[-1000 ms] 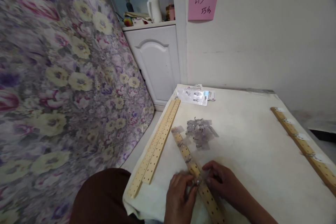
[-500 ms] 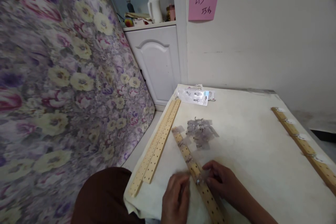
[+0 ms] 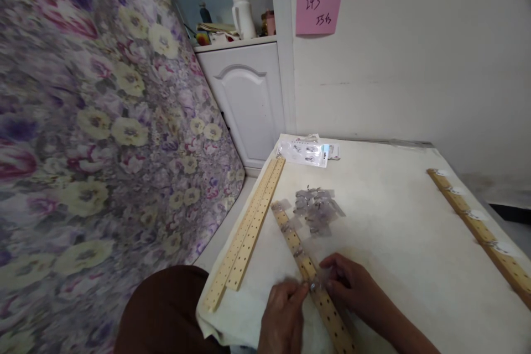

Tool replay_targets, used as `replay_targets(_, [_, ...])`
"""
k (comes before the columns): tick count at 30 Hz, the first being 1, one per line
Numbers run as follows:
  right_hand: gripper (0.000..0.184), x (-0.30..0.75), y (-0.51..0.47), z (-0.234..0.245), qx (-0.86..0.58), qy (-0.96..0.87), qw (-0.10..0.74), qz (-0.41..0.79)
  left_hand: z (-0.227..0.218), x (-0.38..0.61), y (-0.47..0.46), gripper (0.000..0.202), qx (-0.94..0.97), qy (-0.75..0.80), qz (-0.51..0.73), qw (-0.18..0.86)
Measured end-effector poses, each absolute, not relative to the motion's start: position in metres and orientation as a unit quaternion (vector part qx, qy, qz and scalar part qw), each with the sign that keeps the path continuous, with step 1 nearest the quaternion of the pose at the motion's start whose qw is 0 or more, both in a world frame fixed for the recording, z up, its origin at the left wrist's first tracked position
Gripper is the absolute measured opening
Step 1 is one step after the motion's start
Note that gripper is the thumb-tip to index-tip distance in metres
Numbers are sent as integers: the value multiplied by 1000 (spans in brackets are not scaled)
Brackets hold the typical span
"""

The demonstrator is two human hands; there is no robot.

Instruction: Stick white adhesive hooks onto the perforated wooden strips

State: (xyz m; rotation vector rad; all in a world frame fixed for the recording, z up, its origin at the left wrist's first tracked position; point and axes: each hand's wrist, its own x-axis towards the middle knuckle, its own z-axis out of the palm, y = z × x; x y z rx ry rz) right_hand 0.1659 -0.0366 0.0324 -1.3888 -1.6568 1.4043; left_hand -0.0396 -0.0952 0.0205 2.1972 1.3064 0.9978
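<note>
A perforated wooden strip (image 3: pixel 329 314) lies slantwise on the table between my hands, with several small metal pieces in clear plastic (image 3: pixel 293 225) along its upper part. At its left edge, my left hand (image 3: pixel 282 315) is closed, thumb and forefinger pinched at a shiny small metal piece (image 3: pixel 313 286). From the other side, my right hand (image 3: pixel 350 283) is closed with its fingertips at the strip's right edge, on the clear plastic around that same piece. The fingers partly hide the plastic. Beyond my hands lies a pile of small metal pieces in clear packets (image 3: pixel 317 207).
Two more perforated wooden strips (image 3: pixel 249 232) lie along the table's left edge. Another strip (image 3: pixel 477 227) with white round cards and metal pieces lies at the right. Blister packaging (image 3: pixel 302 154) rests at the back. A floral curtain (image 3: pixel 136 121) hangs at the left.
My left hand has moved slightly right and its fingertips now meet the metal piece on the strip. My right hand and the strip have stayed in place.
</note>
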Motion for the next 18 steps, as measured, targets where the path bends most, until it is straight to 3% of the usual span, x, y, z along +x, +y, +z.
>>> replay_targets(18, [24,167,-36,27,-510,-626,281,520,15,-36,-92,55,807,437,371,144])
